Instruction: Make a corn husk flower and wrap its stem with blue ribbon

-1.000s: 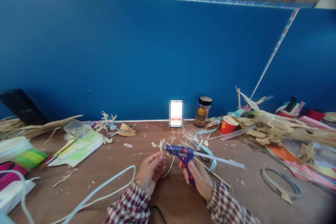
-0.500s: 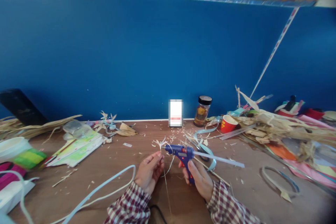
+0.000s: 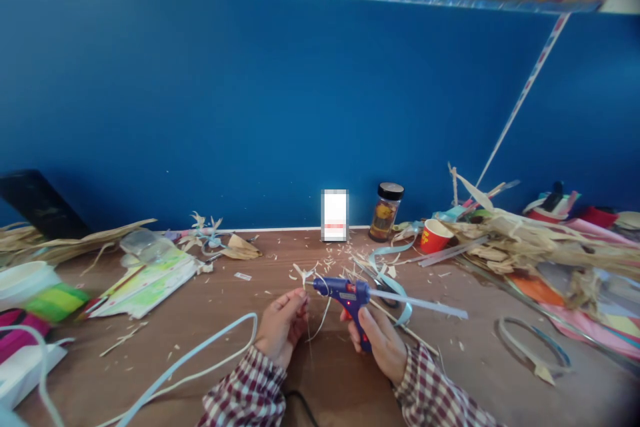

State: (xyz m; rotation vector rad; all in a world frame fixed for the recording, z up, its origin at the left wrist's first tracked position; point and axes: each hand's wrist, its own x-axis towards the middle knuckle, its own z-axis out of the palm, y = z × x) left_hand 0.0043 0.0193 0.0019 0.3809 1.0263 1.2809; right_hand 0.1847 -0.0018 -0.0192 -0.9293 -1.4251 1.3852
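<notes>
My right hand (image 3: 383,340) is wrapped round the handle of a blue hot glue gun (image 3: 345,289), fingers at its red trigger. A long clear glue stick (image 3: 425,305) juts from the gun's back end. My left hand (image 3: 284,323) pinches a small pale flower of dried husk strips (image 3: 301,275) between thumb and fingertips. The gun's nozzle points left and meets or nearly meets the flower's base; I cannot tell if they touch. Below my left fingers a thin pale strand hangs down.
Husk scraps and scissors with light blue ribbon (image 3: 400,293) lie beyond the gun. Farther back stand a black-lidded jar (image 3: 387,211) and a red paper cup (image 3: 435,236). Dried husks (image 3: 530,240) pile up at right, a headband (image 3: 535,347) before them. White cables (image 3: 200,353) loop at left.
The flower and my left fingertips have shifted slightly left, and the nozzle tip now shows at the flower's base. My right hand keeps its grip on the glue gun, almost still.
</notes>
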